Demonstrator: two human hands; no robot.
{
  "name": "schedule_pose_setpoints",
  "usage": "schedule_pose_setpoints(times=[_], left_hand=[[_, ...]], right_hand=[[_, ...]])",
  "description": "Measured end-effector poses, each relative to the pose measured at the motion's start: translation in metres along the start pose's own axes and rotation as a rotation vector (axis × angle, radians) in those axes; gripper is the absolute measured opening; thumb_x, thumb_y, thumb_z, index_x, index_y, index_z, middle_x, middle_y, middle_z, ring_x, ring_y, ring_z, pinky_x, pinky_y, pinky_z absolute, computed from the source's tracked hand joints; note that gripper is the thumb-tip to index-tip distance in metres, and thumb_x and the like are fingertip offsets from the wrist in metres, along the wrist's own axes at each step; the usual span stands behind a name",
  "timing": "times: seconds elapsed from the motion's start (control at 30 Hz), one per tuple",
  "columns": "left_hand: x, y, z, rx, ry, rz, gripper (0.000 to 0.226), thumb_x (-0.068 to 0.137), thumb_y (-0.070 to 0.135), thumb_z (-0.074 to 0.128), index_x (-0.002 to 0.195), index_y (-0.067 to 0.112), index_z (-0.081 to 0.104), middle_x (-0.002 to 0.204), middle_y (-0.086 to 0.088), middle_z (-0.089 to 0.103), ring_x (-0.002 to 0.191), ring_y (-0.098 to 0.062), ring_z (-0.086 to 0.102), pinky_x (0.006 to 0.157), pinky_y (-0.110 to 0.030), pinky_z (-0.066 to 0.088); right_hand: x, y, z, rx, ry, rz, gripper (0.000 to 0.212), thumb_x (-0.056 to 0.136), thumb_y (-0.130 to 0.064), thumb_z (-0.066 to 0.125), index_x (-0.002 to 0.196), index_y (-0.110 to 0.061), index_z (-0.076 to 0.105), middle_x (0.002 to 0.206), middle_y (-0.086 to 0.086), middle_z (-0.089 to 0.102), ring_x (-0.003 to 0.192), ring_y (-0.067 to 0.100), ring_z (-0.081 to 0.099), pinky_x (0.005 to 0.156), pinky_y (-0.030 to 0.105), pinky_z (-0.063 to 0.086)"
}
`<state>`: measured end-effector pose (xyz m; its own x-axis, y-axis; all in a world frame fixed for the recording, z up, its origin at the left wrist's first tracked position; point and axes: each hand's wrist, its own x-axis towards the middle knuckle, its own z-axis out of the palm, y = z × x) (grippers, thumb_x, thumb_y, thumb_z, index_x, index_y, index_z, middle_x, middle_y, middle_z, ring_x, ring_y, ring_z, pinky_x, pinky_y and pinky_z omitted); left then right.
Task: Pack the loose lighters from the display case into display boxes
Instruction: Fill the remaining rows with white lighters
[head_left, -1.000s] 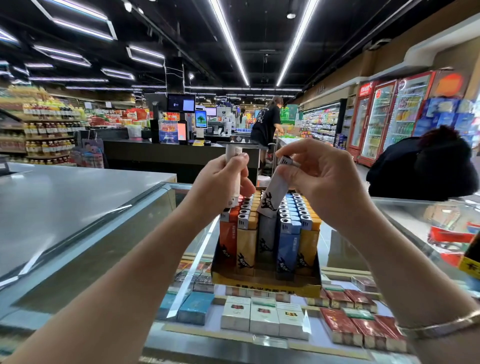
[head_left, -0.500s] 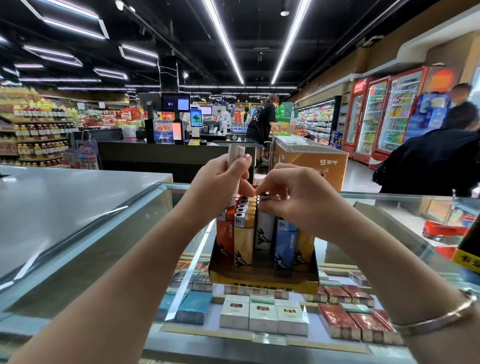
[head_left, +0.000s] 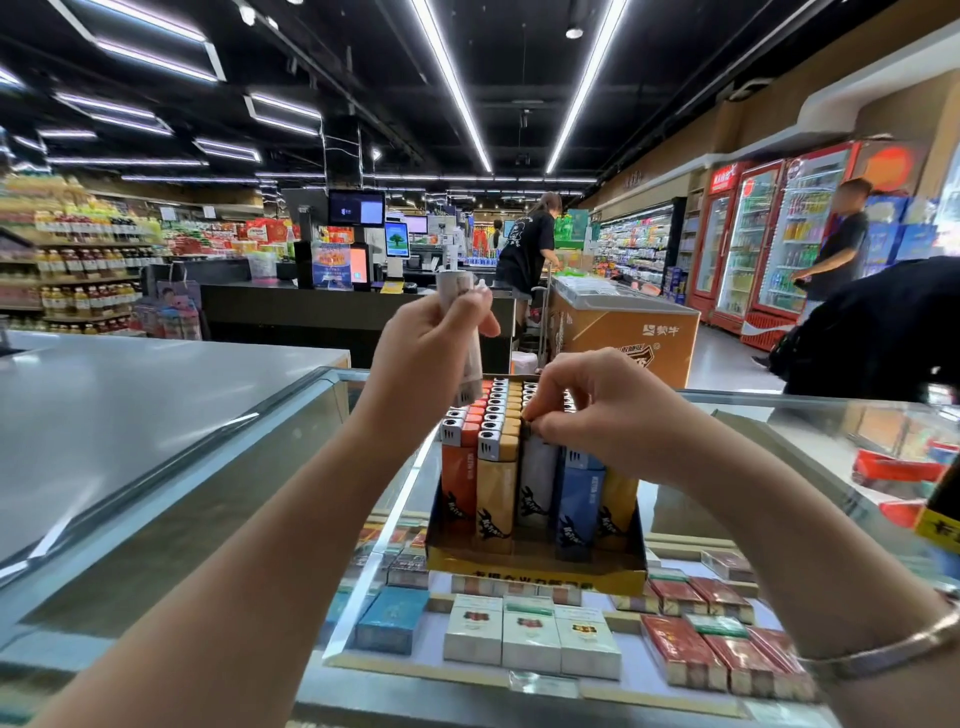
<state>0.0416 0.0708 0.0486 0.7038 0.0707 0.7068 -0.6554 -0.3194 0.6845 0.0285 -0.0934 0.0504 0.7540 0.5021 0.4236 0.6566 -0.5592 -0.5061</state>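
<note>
Glass counter (head_left: 260, 493); right grip (head_left: 597, 410) pinching white lighter (head_left: 537, 467)

Reading "蒙牛" in white on the orange chest freezer (head_left: 631, 332), with larger print below it too cut off to make out. Showing a white wave logo on the red drinks cooler (head_left: 769, 322), wording not legible. Carrying black characters on the yellow front lip of the display box (head_left: 535, 577), too blurred. Lighters (head_left: 493, 499) bearing a small script logo, unreadable.
</note>
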Motion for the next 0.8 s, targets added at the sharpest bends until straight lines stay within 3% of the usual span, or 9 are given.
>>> schedule_pose_setpoints(times=[0.07, 0.2, 0.33, 0.5, 0.6, 0.7, 0.8], left_hand=[[0.000, 0.001, 0.000, -0.096, 0.025, -0.031, 0.026, 0.094, 0.024, 0.046, 0.077, 0.008, 0.057, 0.069, -0.002, 0.050, 0.050, 0.003, 0.047, 0.045, -0.009, 0.041], [0.000, 0.001, -0.001, -0.206, 0.045, -0.073, 0.011, 0.091, 0.018, 0.053, 0.085, 0.011, 0.048, 0.066, 0.002, 0.051, 0.049, 0.001, 0.054, 0.045, -0.016, 0.047], [0.000, 0.000, -0.002, -0.331, -0.008, -0.102, 0.019, 0.086, 0.020, 0.061, 0.092, 0.012, 0.045, 0.073, -0.004, 0.056, 0.058, -0.006, 0.064, 0.051, -0.019, 0.052], [0.001, -0.002, -0.002, -0.399, -0.122, -0.157, 0.036, 0.071, 0.035, 0.066, 0.091, 0.014, 0.043, 0.064, 0.005, 0.068, 0.059, -0.008, 0.067, 0.052, -0.017, 0.051], [0.004, -0.003, -0.005, -0.469, -0.170, -0.190, 0.036, 0.069, 0.035, 0.065, 0.088, 0.014, 0.043, 0.062, 0.005, 0.067, 0.058, -0.007, 0.065, 0.051, -0.018, 0.051], [0.005, -0.005, -0.005, -0.393, -0.218, -0.209, 0.038, 0.072, 0.042, 0.062, 0.089, 0.011, 0.047, 0.059, 0.004, 0.066, 0.053, -0.008, 0.062, 0.052, -0.019, 0.052], [0.002, -0.005, -0.001, -0.165, -0.252, -0.163, 0.043, 0.075, 0.056, 0.049, 0.084, 0.014, 0.051, 0.052, 0.005, 0.059, 0.049, -0.009, 0.055, 0.053, -0.019, 0.049]], right_hand=[[0.001, 0.002, 0.001, -0.018, 0.012, -0.003, 0.019, 0.080, -0.005, 0.063, 0.072, -0.022, 0.067, 0.075, -0.007, 0.056, 0.062, -0.009, 0.046, 0.059, 0.008, 0.038], [0.001, 0.003, 0.004, -0.070, 0.059, -0.023, 0.016, 0.081, -0.007, 0.063, 0.077, -0.021, 0.068, 0.077, -0.008, 0.056, 0.070, 0.002, 0.048, 0.064, 0.016, 0.039], [0.000, 0.003, 0.006, -0.128, 0.218, -0.083, 0.022, 0.079, -0.004, 0.063, 0.086, -0.022, 0.053, 0.076, -0.005, 0.058, 0.066, 0.011, 0.054, 0.061, 0.031, 0.048], [0.000, -0.001, 0.004, -0.003, 0.359, -0.226, 0.044, 0.075, 0.000, 0.071, 0.096, -0.025, 0.042, 0.078, -0.003, 0.060, 0.062, 0.008, 0.057, 0.054, 0.015, 0.046], [-0.001, -0.006, 0.004, 0.016, 0.390, -0.288, 0.038, 0.075, -0.008, 0.073, 0.094, -0.028, 0.048, 0.078, -0.002, 0.063, 0.065, 0.009, 0.058, 0.058, 0.019, 0.051], [-0.003, -0.009, 0.006, 0.054, 0.418, -0.312, 0.029, 0.076, -0.012, 0.073, 0.090, -0.030, 0.054, 0.077, -0.009, 0.062, 0.069, 0.009, 0.058, 0.060, 0.020, 0.051], [-0.003, -0.010, 0.005, 0.058, 0.454, -0.286, 0.021, 0.077, -0.017, 0.071, 0.084, -0.029, 0.055, 0.076, -0.014, 0.061, 0.070, 0.007, 0.058, 0.062, 0.017, 0.050]])
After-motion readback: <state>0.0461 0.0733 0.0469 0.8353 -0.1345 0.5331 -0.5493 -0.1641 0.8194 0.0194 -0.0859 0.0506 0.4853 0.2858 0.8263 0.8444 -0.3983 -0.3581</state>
